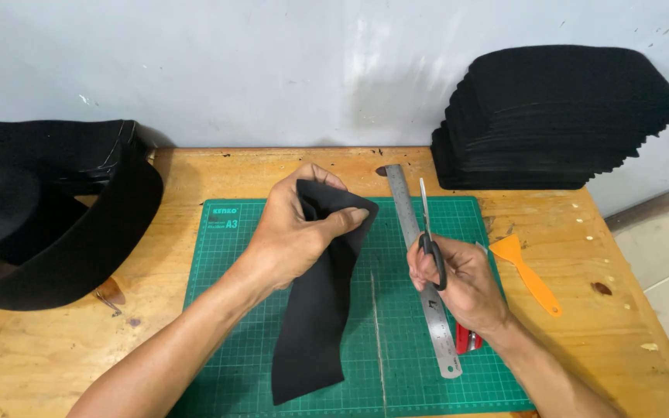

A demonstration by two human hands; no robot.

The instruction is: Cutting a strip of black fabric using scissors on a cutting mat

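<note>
View: a single camera worn on the person's head.
Direction: looks forward and steeply down over a wooden table (195,174) toward a pale wall (272,62) behind it.
Distance: close; both forearms enter from the bottom edge, and the left hand (292,232) and right hand (454,279) sit mid-frame above a green cutting mat (396,340).
Edges: floor shows at far right.
Shared views: only this one.

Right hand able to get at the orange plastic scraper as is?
Probably yes: the orange plastic scraper lies bare on the table beside the right hand, nothing between, but that hand already holds black-handled scissors.
</note>
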